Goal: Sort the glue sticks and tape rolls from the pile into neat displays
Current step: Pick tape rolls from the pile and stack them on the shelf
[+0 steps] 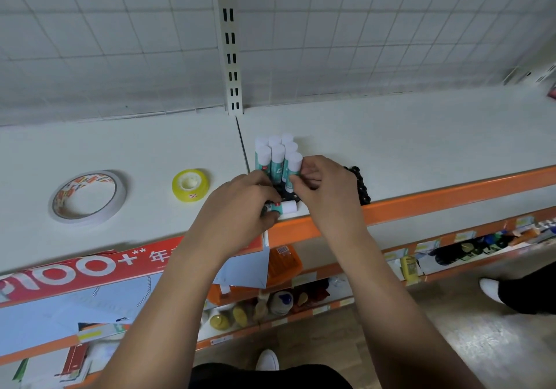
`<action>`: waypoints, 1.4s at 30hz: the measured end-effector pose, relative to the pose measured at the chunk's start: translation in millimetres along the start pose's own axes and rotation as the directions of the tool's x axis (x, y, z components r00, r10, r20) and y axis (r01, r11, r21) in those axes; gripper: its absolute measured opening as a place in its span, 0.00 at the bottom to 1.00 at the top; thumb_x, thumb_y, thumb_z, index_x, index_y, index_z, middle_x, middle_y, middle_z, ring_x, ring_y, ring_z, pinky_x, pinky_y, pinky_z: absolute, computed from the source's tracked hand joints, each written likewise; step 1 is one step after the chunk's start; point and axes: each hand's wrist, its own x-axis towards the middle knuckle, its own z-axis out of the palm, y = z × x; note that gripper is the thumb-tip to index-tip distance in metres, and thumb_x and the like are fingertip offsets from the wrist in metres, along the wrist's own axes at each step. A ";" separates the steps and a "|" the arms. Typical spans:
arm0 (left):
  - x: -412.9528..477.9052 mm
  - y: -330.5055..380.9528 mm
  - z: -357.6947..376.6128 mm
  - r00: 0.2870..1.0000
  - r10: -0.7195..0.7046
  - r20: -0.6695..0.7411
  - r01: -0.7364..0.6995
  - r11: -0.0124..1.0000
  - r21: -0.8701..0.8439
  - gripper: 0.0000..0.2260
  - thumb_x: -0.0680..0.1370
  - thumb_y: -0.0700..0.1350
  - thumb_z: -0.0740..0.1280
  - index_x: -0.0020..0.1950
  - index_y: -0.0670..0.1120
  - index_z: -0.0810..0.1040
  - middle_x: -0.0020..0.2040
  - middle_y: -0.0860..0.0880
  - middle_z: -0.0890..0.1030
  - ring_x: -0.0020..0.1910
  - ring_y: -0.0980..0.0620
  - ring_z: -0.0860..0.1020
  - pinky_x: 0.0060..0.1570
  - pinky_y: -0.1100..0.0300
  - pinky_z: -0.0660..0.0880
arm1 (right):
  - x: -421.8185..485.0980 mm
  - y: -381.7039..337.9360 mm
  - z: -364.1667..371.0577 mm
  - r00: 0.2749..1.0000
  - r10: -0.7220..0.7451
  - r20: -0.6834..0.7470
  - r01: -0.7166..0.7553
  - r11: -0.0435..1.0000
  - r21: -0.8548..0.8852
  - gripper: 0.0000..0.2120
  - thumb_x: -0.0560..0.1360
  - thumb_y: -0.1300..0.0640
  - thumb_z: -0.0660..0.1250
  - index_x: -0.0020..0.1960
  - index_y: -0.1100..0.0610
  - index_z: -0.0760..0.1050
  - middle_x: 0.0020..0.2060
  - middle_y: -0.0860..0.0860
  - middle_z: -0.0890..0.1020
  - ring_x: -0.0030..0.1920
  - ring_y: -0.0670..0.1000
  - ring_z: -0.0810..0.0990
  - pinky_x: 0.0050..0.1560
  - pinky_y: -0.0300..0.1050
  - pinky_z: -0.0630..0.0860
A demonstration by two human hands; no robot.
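Teal glue sticks (277, 157) stand clustered; right hand (319, 188) pinches 1, left hand (240, 206) another.

The person is wearing black trousers (270, 378) and a white shoe (267, 360), both showing below the orange shelf edge (421, 205)

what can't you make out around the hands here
Head view only:
- Standing glue sticks: bases hidden by the left hand and right hand, so no sure count.
- Front glue stick: lower half covered by the right hand, which pinches it.
- Lying glue stick: one end buried in the left hand's grip.
- Black beaded thing: mostly behind the right hand; unclear what it is.
- Stick labels: too small and blurred to read.
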 end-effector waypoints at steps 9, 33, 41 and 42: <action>-1.9 3.1 -16.3 0.993 -0.047 -0.112 0.043 0.998 -0.035 0.10 0.75 0.50 0.68 0.56 0.53 0.79 0.52 0.54 0.79 0.47 0.52 0.78 0.39 0.53 0.77 | -18.8 -7.5 -12.4 0.996 0.034 0.079 -0.033 0.999 -0.015 0.09 0.75 0.47 0.70 0.39 0.50 0.78 0.31 0.39 0.78 0.39 0.35 0.77 0.39 0.26 0.69; 8.2 14.4 -0.5 0.931 -0.116 -0.346 0.018 0.962 -0.273 0.13 0.74 0.37 0.70 0.53 0.48 0.70 0.46 0.50 0.80 0.41 0.47 0.79 0.40 0.49 0.78 | -14.3 3.0 3.9 0.993 0.012 0.120 0.007 0.988 -0.157 0.03 0.73 0.64 0.71 0.43 0.59 0.84 0.45 0.52 0.80 0.43 0.48 0.78 0.48 0.42 0.77; 15.3 18.4 7.1 0.918 -0.157 -0.365 0.057 0.961 -0.269 0.10 0.75 0.38 0.70 0.54 0.42 0.73 0.49 0.45 0.82 0.44 0.41 0.80 0.42 0.47 0.78 | -14.3 4.5 6.7 0.993 -0.001 0.115 0.017 0.990 -0.141 0.05 0.72 0.66 0.71 0.39 0.61 0.83 0.42 0.53 0.80 0.42 0.49 0.79 0.46 0.45 0.77; 16.6 19.2 7.8 0.918 -0.164 -0.361 0.069 0.962 -0.263 0.10 0.74 0.38 0.70 0.54 0.42 0.73 0.49 0.44 0.82 0.45 0.40 0.80 0.42 0.47 0.78 | -14.5 5.1 7.1 0.994 -0.004 0.109 0.020 0.990 -0.138 0.04 0.72 0.66 0.71 0.40 0.61 0.83 0.42 0.53 0.80 0.42 0.49 0.79 0.46 0.44 0.77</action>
